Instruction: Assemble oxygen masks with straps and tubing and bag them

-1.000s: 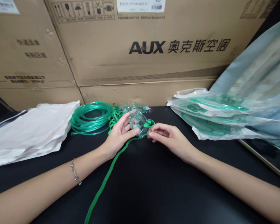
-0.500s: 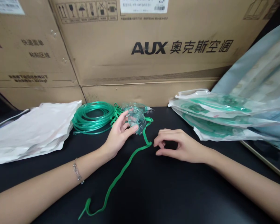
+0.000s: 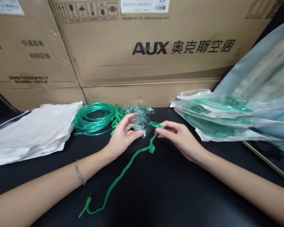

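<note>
My left hand [image 3: 123, 135] grips a clear plastic face mask [image 3: 141, 124] between thumb and fingers, just above the black table [image 3: 156, 189]. My right hand [image 3: 177, 135] pinches the green elastic strap [image 3: 123, 173] close to the mask's right side. From there the strap trails down and to the left across the table and ends in a curl. A coil of green tubing [image 3: 94, 118] lies just behind and left of my left hand, with more green straps and clear mask parts beside it.
A stack of white plastic bags [image 3: 30, 132] lies at the left. Sealed bags with green tubing inside [image 3: 217, 116] are piled at the right, against a pale blue bundle. Large cardboard boxes [image 3: 142, 53] wall off the back of the table.
My right hand let go of the strap and dropped to the table, then rose back to the mask and pinched the strap. The strap's free end slid up and curled.
</note>
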Motion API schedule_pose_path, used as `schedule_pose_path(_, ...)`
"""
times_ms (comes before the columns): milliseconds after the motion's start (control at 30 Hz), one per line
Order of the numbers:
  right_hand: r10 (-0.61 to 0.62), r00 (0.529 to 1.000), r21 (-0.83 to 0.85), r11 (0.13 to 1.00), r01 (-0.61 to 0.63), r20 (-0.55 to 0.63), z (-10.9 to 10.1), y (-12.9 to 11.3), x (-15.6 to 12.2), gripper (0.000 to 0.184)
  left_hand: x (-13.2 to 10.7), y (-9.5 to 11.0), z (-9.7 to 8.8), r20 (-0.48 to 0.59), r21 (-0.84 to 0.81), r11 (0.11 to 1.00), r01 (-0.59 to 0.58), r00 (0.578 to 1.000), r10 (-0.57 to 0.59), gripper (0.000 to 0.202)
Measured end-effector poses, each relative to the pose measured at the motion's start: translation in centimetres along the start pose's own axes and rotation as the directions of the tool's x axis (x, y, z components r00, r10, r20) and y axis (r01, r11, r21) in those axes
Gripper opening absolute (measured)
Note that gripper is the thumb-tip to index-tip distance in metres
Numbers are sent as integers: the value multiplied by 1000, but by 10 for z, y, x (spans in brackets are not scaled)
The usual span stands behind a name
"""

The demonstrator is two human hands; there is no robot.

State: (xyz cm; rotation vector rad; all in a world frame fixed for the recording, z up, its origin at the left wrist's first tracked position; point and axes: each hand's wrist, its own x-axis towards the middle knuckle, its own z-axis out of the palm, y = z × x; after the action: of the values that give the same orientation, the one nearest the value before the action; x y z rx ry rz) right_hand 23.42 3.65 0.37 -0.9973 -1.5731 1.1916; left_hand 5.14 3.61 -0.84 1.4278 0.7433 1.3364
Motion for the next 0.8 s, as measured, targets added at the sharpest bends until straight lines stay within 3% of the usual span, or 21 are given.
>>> schedule_pose_path(167,-84,988,236,970,51,130,-2,-5,-4,16,-1,0,-1,-46,37,999,-34,998,36,41)
schedule_pose_path(333,-253,939,312,934,175,231,-15,-15,-9,17,0,-1,-3,-152,42,999,-2,988,8,41)
schedule_pose_path(533,-456,814,169,890,424,360,-25,-36,-20,4,0,0,0,-107,40,999,-16,994,20,38)
schedule_pose_path(667,-390,679,-101,820,564,622,-17,-38,-21,6,0,1,0,-105,39,999,-2,994,6,42)
schedule_pose_path(700,-379,683,-153,798,583,625,-15,-35,-19,10,0,1,-1,-95,34,999,2,995,1,44)
schedule_pose_path(733,-390,723,-197,789,582,570,-14,-31,-17,20,0,1,-1,-80,30,1000,7,997,-5,45)
schedule_pose_path(800,-436,846,-238,826,512,306,-12,-21,-11,33,0,0,-2,-39,22,1000,20,999,-19,47)
